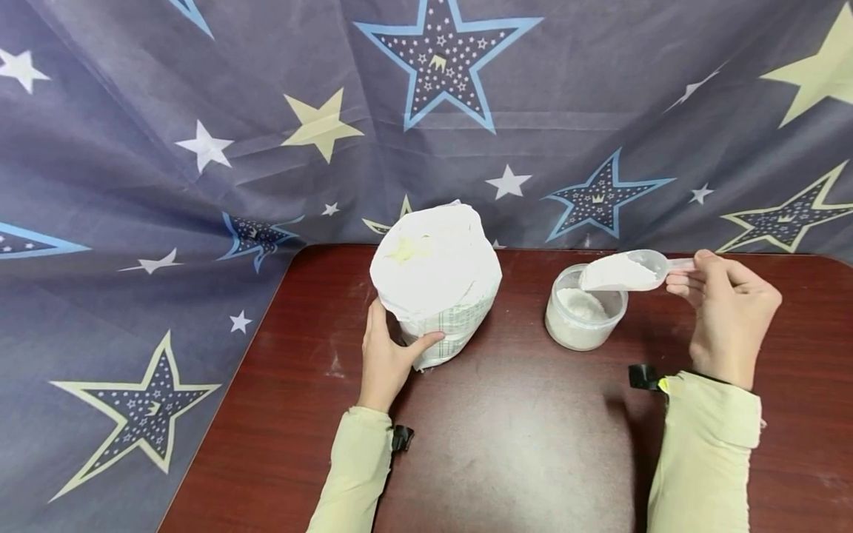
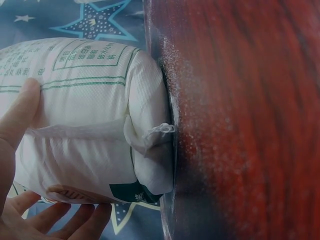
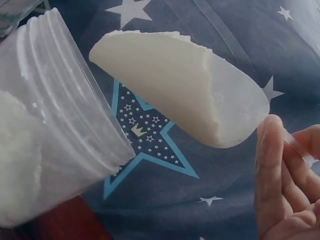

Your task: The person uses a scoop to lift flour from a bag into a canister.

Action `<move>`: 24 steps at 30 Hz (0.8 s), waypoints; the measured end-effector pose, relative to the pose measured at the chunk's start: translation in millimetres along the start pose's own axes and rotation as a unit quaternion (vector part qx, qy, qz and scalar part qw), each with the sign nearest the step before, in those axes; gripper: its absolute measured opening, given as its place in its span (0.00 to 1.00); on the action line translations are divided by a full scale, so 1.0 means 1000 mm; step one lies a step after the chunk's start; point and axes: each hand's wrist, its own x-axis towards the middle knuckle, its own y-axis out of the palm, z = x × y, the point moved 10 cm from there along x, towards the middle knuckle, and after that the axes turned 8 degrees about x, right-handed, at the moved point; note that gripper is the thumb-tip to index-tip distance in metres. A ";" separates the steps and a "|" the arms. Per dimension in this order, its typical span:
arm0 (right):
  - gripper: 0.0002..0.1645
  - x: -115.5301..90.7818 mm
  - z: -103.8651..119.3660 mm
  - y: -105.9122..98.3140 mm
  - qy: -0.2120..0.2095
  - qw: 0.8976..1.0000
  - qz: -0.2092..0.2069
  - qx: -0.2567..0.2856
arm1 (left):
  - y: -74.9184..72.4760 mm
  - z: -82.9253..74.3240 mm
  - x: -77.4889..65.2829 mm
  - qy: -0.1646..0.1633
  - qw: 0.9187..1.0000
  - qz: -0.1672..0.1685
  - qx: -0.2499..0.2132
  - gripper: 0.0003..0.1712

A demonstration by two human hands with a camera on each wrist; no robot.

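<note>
A white woven bag (image 1: 460, 326) with green print stands on the table, its top open and white, flour-like powder showing inside. My left hand (image 1: 393, 355) grips its lower left side, thumb across the front and fingers around the far side (image 2: 75, 220). In my right hand (image 1: 729, 311), thumb and fingers pinch the thin handle of a clear plastic scoop (image 1: 653, 263). White powder fills most of the scoop, which is held level over the rim of a clear plastic jar (image 1: 583, 333). The right wrist view shows the scoop (image 3: 240, 105) above the jar's threaded mouth (image 3: 75, 90). Powder partly fills the jar.
The dark red wooden table (image 1: 520, 444) carries a light dusting of powder near the bag. Behind it hangs a grey-blue cloth (image 1: 266, 66) with stars, close to the back edge. The jar stands right of the bag, with a gap between them.
</note>
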 end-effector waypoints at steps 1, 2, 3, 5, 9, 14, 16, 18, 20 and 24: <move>0.08 0.000 0.002 0.002 -0.010 1.000 0.004 -0.010 | 0.000 0.000 0.000 -0.002 1.000 0.001 0.001 0.60; 0.08 -0.001 0.004 0.003 -0.021 1.000 0.010 -0.020 | 0.000 0.000 0.000 -0.003 1.000 0.002 0.000 0.60; 0.08 -0.002 0.006 0.005 -0.032 0.999 0.016 -0.031 | 0.001 0.000 0.000 -0.004 1.000 0.002 0.001 0.60; 0.09 -0.003 0.010 0.009 -0.052 0.997 0.026 -0.053 | 0.001 0.001 0.000 -0.006 1.000 0.004 0.002 0.60; 0.10 -0.007 0.016 0.015 -0.072 0.994 0.038 -0.077 | 0.001 0.001 0.001 -0.009 1.000 0.006 0.004 0.61; 0.11 -0.010 0.021 0.023 -0.090 0.990 0.050 -0.092 | 0.000 0.001 0.001 -0.011 1.000 0.005 0.006 0.61; 0.11 -0.011 0.022 0.026 -0.096 0.989 0.056 -0.101 | 0.000 0.001 0.000 -0.011 1.000 0.005 0.006 0.61; 0.11 -0.012 0.022 0.028 -0.100 0.987 0.063 -0.110 | 0.000 0.001 0.001 -0.011 1.000 0.006 0.006 0.61; 0.11 -0.013 0.022 0.030 -0.106 0.985 0.072 -0.116 | 0.000 0.001 0.001 -0.010 1.000 0.006 0.007 0.62; 0.11 -0.017 0.024 0.036 -0.119 0.980 0.092 -0.127 | 0.000 0.000 0.001 -0.009 1.000 0.005 0.008 0.62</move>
